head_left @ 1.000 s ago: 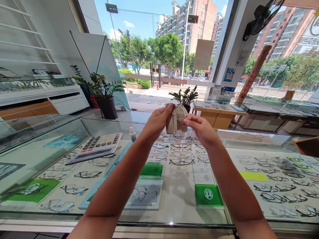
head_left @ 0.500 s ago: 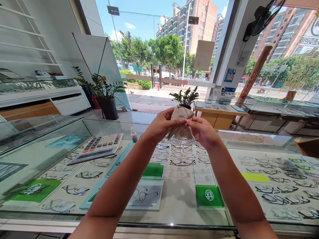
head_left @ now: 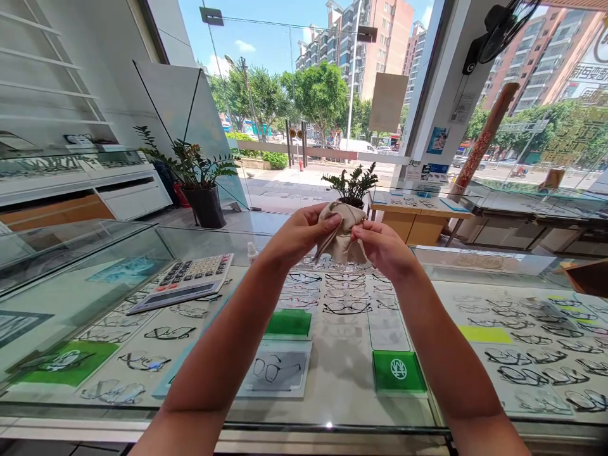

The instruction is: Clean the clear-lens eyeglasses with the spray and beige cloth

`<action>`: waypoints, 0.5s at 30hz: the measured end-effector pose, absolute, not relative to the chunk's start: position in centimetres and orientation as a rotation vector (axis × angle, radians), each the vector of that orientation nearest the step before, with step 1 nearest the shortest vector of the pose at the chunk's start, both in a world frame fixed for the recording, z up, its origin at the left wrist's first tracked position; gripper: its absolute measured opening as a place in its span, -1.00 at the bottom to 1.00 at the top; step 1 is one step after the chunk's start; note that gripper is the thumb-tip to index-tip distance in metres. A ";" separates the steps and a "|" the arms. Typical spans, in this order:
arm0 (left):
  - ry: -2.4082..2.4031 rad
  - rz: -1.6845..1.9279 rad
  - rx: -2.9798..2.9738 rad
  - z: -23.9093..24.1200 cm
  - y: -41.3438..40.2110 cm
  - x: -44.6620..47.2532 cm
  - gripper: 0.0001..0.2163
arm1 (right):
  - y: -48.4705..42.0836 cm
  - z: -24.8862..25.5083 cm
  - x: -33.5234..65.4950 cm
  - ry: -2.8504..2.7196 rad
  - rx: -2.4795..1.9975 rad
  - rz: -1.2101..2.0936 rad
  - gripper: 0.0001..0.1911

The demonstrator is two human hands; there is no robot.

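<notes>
Both my hands hold up a beige cloth [head_left: 342, 239] above the far part of a glass display counter [head_left: 332, 405]. My left hand [head_left: 304, 233] grips its left side, thumb lying across the front. On the right, the fingertips of my right hand [head_left: 379, 242] pinch the cloth near its edge. The fabric is bunched and creased, with its lower part hanging loose. Whether anything is wrapped inside it is hidden. Beneath the cloth, rows of eyeglasses [head_left: 346, 308] lie under the glass.
A large calculator [head_left: 185, 282] and a small white bottle [head_left: 252, 252] stand on the counter to the left. Green signs [head_left: 399, 372] lie among the frames. Potted plants [head_left: 205, 202] stand beyond, before a glass door. A wall fan [head_left: 496, 38] hangs at upper right.
The cloth has shifted and refolded between my hands, its front now more creased. My left hand has moved slightly left, its thumb higher on the cloth. My right hand has barely moved.
</notes>
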State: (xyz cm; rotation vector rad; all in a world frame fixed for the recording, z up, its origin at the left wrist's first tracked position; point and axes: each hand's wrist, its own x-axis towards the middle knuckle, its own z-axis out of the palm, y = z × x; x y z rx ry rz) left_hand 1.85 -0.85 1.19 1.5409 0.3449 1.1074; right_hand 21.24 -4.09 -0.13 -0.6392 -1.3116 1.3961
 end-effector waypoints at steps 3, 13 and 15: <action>0.423 1.316 1.531 0.9 -1.7 2.9 -0.70 | -4.3 -0.1 21.1 -1.308 -0.603 1.441 -0.66; 0.388 1.303 1.553 1.3 -1.8 2.7 -0.62 | -5.0 0.3 21.5 -1.392 -0.621 1.358 -0.72; 0.341 1.162 1.577 1.5 -1.6 1.9 -0.66 | -4.9 0.4 21.8 -1.385 -0.642 1.363 -0.71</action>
